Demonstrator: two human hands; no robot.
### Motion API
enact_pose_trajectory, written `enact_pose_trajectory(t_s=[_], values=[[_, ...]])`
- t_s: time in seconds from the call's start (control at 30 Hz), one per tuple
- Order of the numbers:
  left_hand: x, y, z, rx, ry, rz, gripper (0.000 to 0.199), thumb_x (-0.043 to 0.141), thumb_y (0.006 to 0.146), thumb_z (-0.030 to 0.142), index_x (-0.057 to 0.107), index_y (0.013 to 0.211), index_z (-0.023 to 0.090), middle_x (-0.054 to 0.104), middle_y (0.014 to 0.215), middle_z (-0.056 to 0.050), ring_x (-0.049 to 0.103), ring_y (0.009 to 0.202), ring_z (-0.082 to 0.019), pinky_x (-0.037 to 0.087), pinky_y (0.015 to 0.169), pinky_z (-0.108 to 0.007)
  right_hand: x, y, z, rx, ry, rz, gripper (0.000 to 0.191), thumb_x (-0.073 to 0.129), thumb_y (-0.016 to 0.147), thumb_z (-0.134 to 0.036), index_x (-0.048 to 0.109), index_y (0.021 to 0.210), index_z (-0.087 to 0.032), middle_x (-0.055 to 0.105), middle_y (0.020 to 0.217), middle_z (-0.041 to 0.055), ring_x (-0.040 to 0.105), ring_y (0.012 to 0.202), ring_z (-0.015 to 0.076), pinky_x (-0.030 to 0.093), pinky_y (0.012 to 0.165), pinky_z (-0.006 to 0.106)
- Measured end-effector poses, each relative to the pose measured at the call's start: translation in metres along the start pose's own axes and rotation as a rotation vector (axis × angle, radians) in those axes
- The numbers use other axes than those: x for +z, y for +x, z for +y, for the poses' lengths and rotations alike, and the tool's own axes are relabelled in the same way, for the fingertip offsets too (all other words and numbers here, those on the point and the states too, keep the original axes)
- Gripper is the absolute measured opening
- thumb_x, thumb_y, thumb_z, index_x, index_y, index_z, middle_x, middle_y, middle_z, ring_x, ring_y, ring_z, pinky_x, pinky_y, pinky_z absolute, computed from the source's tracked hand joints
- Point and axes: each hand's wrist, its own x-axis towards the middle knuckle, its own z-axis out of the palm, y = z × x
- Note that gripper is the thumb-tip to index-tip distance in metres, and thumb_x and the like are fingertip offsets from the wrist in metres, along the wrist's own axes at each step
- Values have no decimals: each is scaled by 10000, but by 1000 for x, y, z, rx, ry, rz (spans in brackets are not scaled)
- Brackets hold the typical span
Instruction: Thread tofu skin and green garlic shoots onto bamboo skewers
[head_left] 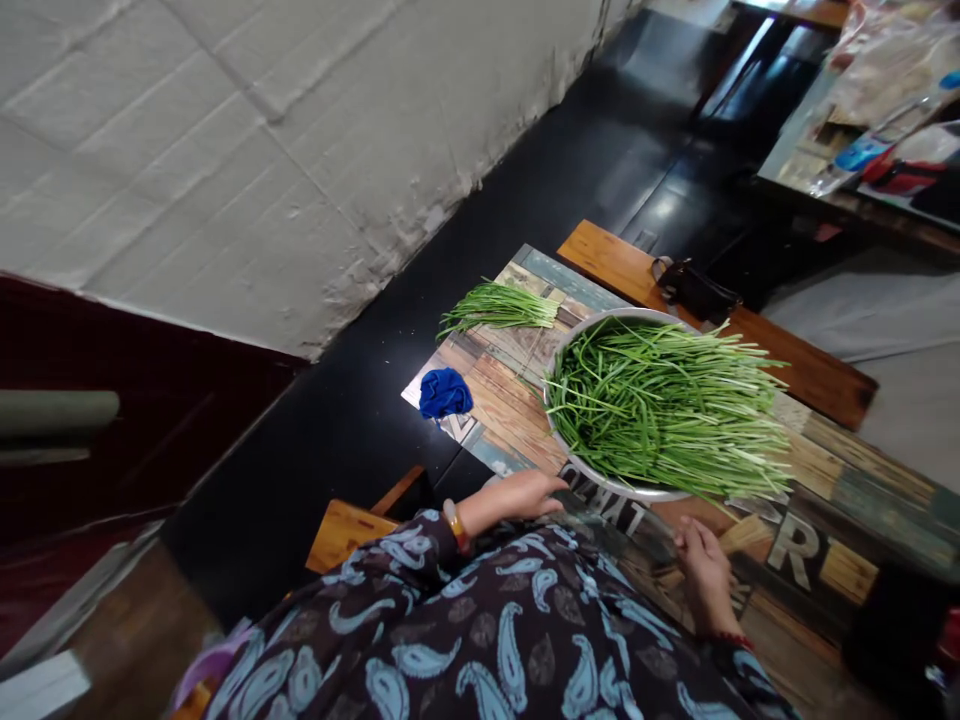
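Observation:
A large round metal basin (551, 420) on the table is heaped with long green garlic chives (667, 410), their pale stalk ends hanging over its right rim. My left hand (525, 495) is by the basin's near left side, fingers stretched to the right, nothing in it. To the right, my right hand (703, 570) hovers at the near table edge below the basin, its fingers loosely bent and apart, with nothing visible between them. A smaller bunch of chives (510, 306) lies on the table behind and left of the basin.
A crumpled blue cloth (445, 393) lies at the left end of the wood-patterned table (517, 405). Beyond the table is a wooden bench (615, 262) with a dark bag (699, 290). A stool (349, 530) stands near left. Another table at far right holds a bottle (862, 152) and plastic bags.

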Motion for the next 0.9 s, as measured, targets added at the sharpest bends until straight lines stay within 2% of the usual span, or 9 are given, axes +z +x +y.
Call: enact_pose_trajectory(t_s=[0.1,0.17,0.2,0.27,0.37,0.53,0.7,0.8,0.9], values=[[-32,5,6,83,-10,-107,383,605,916,319,650,1267,171,715,1213,-140,687,1085,-252,522,904,-309,18,-20,-21,-42,34,36,674,684,651,-687,663,1064,-155,501,537,-76,363,390,69,246,394,197],[-49,13,14,146,-44,-129,359,592,922,298,665,1249,169,720,1205,-136,685,1084,-248,513,917,-306,29,-30,-35,-66,57,34,695,669,663,-692,670,1078,-134,486,530,-80,346,400,63,232,399,194],[-54,17,18,170,-66,-128,341,584,925,287,676,1233,172,726,1195,-127,686,1078,-240,511,919,-300,33,-34,-40,-72,65,8,699,655,677,-687,670,1087,-121,493,541,-75,347,408,64,233,399,195],[-63,31,24,188,-101,-85,301,558,936,270,702,1182,172,738,1164,-113,690,1057,-227,510,910,-292,38,-36,-46,-57,89,59,688,659,675,-671,682,1074,-111,530,575,-57,371,426,65,263,406,195],[-66,64,36,207,-112,-35,284,539,939,266,720,1133,163,753,1093,-105,701,975,-219,525,846,-301,36,-32,-45,-31,137,128,658,663,692,-638,702,1090,-116,584,626,-31,422,443,73,305,418,202],[-51,126,74,309,-83,-32,275,549,929,248,731,1107,142,751,1061,-117,700,942,-218,532,838,-319,24,-25,-36,-12,249,182,617,678,705,-614,720,1079,-125,625,666,-5,464,459,80,310,423,202],[-18,172,107,346,27,-51,280,563,914,233,725,1123,142,746,1039,-118,697,908,-214,549,839,-334,3,-15,-29,-24,357,232,519,667,736,-603,716,967,-141,580,623,-28,433,473,85,316,449,218],[2,192,119,364,104,-35,311,592,881,188,703,1169,152,726,1143,-127,687,1014,-227,543,943,-376,-13,0,-30,-37,419,259,468,663,749,-603,690,894,-159,534,589,-44,413,489,91,320,462,223],[14,201,127,360,186,-36,335,618,851,151,699,1176,159,699,1234,-137,650,1154,-253,504,1042,-422,-23,23,-39,-37,488,217,496,655,739,-636,672,884,-161,524,578,-47,374,457,80,291,433,221]])
